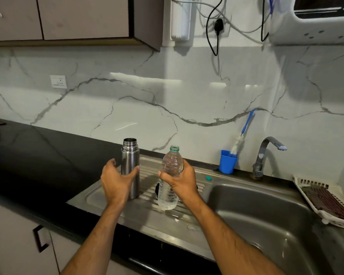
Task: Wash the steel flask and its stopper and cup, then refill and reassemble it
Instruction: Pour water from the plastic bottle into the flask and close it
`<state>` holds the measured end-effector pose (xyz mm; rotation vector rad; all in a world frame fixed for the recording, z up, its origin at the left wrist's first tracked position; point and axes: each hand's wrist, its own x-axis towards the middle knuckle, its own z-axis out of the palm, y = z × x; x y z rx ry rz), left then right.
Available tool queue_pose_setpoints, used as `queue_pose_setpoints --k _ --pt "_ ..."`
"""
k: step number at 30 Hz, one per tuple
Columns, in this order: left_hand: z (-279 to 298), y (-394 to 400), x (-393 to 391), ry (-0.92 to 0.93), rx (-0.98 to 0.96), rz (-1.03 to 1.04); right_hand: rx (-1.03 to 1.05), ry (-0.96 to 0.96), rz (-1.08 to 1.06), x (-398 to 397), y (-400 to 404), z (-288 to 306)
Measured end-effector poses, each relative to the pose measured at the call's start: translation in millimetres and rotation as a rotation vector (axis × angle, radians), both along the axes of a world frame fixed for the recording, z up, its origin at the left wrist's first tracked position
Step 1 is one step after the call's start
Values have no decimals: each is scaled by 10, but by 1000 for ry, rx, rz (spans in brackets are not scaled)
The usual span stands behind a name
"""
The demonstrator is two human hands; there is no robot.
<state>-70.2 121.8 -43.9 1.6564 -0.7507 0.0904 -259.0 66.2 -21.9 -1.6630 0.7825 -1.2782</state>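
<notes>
The steel flask [130,167] stands upright and uncapped on the sink's ribbed drainboard [99,197]. My left hand [116,181] is spread in front of its lower half. The thumb tip touches the flask and the fingers sit just off its left side. My right hand [180,182] grips a clear plastic bottle [170,175] to the right of the flask. The bottle is upright, has no cap, and holds a little water at the bottom. A small dark object [157,189] shows behind the bottle, mostly hidden. A teal bottle cap [208,178] lies on the drainboard.
A blue cup [227,162] holding a bottle brush [241,133] stands by the wall. Right of it is the tap [266,151] over the steel basin [266,219]. A white dish rack [326,203] sits at the far right. Black counter [38,155] extends left.
</notes>
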Motion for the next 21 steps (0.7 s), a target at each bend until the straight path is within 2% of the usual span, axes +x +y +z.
queue_pose_setpoints --k 9,21 --pt "-52 -374 166 45 64 -136 4 20 5 224 -37 -41" --pt "-11 -428 190 40 54 -131 30 2 27 222 -49 -67"
